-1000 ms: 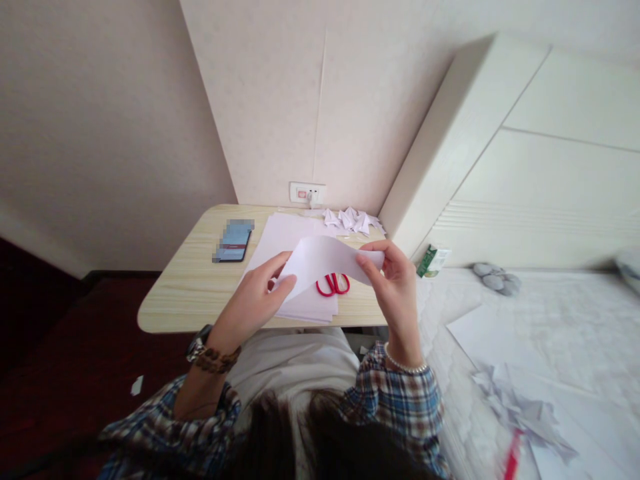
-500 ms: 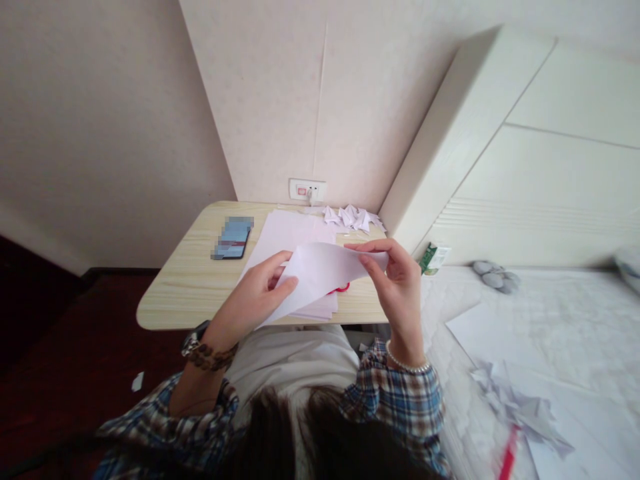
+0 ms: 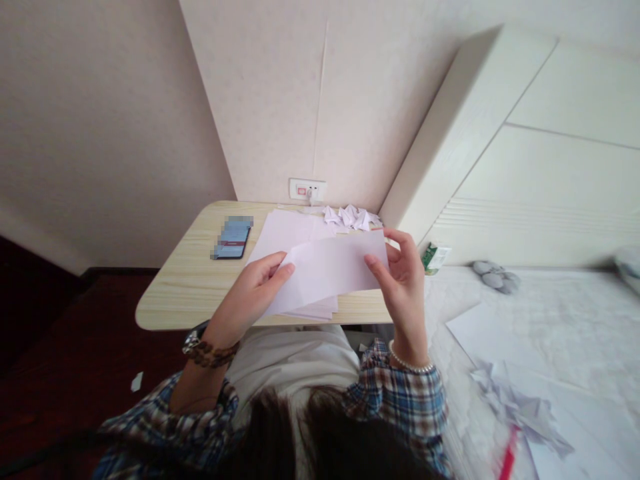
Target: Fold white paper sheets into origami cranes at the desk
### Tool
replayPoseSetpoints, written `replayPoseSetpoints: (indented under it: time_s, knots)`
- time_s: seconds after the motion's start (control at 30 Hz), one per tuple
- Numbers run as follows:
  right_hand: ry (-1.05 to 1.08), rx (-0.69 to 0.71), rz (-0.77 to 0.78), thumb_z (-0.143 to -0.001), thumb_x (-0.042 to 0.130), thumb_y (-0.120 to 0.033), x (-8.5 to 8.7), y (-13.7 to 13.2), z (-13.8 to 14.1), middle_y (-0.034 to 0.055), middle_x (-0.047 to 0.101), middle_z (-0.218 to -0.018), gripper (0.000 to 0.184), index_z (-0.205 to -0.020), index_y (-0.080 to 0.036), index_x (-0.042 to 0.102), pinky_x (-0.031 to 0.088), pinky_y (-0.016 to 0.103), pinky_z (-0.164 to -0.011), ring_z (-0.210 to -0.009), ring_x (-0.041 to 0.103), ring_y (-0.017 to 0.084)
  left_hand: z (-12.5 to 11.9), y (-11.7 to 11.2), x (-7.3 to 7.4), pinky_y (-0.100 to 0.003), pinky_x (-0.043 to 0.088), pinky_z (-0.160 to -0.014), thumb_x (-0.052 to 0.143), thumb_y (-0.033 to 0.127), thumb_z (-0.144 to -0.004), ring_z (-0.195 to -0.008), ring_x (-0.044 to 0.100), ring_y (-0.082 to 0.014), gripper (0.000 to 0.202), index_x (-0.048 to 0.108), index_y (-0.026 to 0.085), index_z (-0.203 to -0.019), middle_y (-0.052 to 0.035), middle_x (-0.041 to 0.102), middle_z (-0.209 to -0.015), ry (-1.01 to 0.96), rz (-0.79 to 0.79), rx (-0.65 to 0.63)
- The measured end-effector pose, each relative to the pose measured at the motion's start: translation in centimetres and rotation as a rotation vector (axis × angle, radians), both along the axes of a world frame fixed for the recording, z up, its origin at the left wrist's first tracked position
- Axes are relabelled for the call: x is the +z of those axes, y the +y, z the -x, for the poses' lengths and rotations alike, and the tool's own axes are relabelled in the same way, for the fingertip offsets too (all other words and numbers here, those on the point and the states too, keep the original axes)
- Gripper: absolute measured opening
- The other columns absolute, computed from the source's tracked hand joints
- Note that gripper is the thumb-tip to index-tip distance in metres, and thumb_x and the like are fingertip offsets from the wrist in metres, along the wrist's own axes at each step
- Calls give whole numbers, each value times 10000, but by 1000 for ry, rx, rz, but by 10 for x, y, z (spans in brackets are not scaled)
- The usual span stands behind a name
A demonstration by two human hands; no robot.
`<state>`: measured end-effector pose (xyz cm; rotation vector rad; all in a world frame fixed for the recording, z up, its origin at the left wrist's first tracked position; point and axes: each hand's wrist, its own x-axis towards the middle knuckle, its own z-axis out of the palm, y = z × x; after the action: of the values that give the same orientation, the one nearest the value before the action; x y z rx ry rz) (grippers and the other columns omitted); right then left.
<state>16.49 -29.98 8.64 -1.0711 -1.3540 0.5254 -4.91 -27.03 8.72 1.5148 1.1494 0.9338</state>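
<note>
Between my two hands I hold a strip-like sheet of white paper (image 3: 333, 267) above the small wooden table. My left hand (image 3: 255, 287) pinches its left end, thumb on top. At the right end my right hand (image 3: 397, 273) grips the edge, with the thumb on the near face and the fingers behind. Underneath, more white sheets (image 3: 287, 227) lie stacked on the table (image 3: 175, 293). The held paper hides part of that stack.
A phone (image 3: 233, 240) lies on the table's left side. Folded paper pieces (image 3: 353, 217) sit at the back by the wall socket (image 3: 307, 190). To the right, a bed (image 3: 540, 313) bears crumpled paper (image 3: 525, 407), loose sheets, a red object (image 3: 509, 453) and a green-and-white box (image 3: 435, 258).
The paper's right end has turned from a curled, narrow slant to a flatter, wider face. My right hand has rotated slightly with it. Red scissor-like handles below are now covered.
</note>
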Motion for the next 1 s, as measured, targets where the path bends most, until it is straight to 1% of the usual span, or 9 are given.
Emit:
replayPoseSetpoints:
  time_s: [0.2, 0.33, 0.5, 0.57, 0.63, 0.73, 0.8, 0.9, 1.0]
  knots:
    - [136, -49, 28, -942, 471, -373, -9, 7, -16, 20, 699, -839, 221, -1111, -264, 563, 530, 338, -758, -793, 673, 172, 1, 2, -2, -213, 412, -541, 647, 461, -763, -641, 581, -159, 285, 635, 178, -784, 11, 650, -707, -107, 27, 86]
    - [208, 71, 85, -897, 535, -367, -18, 14, -21, -13, 668, -771, 259, -1139, -277, 544, 540, 314, -678, -688, 654, 155, -1, 1, -3, -254, 494, -645, 647, 502, -767, -737, 648, -197, 397, 670, 170, -984, -41, 738, -895, -207, 56, 86]
    - [239, 149, 108, -809, 636, -414, -23, 17, -14, 45, 661, -1143, 391, -1168, -274, 569, 559, 331, -736, -913, 640, 193, -6, -1, 1, -286, 524, -648, 713, 519, -698, -730, 684, -221, 503, 666, 140, -1024, -84, 761, -905, -195, 123, 1]
    - [228, 140, 128, -790, 665, -390, -22, 17, -10, 46, 654, -1186, 400, -1164, -269, 590, 549, 343, -786, -972, 628, 209, -7, -1, 2, -289, 529, -639, 738, 489, -680, -723, 692, -225, 498, 659, 141, -1028, -78, 764, -873, -180, 155, -23]
    - [196, 108, 148, -787, 673, -346, -20, 17, -7, 33, 682, -1084, 358, -1130, -261, 613, 542, 322, -727, -873, 631, 192, -8, -1, 1, -291, 533, -655, 756, 449, -668, -750, 696, -229, 466, 657, 149, -1011, -69, 764, -868, -154, 163, -52]
    - [94, 41, 152, -807, 648, -295, -18, 17, -6, 1, 666, -879, 295, -1098, -255, 623, 476, 271, -542, -639, 553, 141, -7, 1, -3, -277, 524, -645, 753, 405, -672, -779, 690, -229, 383, 665, 169, -961, -54, 757, -879, -96, 122, -94]
    - [-11, 18, 147, -826, 621, -270, -17, 17, -4, -1, 660, -899, 285, -1110, -258, 613, 443, 263, -508, -581, 505, 123, -7, 2, -6, -270, 512, -605, 737, 411, -680, -739, 682, -226, 348, 668, 185, -936, -41, 749, -818, -64, 112, -108]
    - [-149, 18, 138, -855, 577, -240, -13, 15, 2, 16, 660, -1053, 252, -1106, -258, 594, 463, 267, -549, -605, 531, 117, -9, 2, -8, -261, 479, -538, 696, 442, -705, -660, 653, -212, 328, 661, 194, -917, -20, 710, -707, -28, 127, -81]
    - [-252, 36, 131, -869, 557, -225, -8, 12, 14, 19, 672, -1018, 226, -1092, -252, 579, 465, 267, -565, -683, 587, 146, -11, 0, -6, -241, 426, -496, 649, 466, -746, -603, 594, -180, 283, 640, 193, -819, 7, 634, -640, -12, 106, -76]
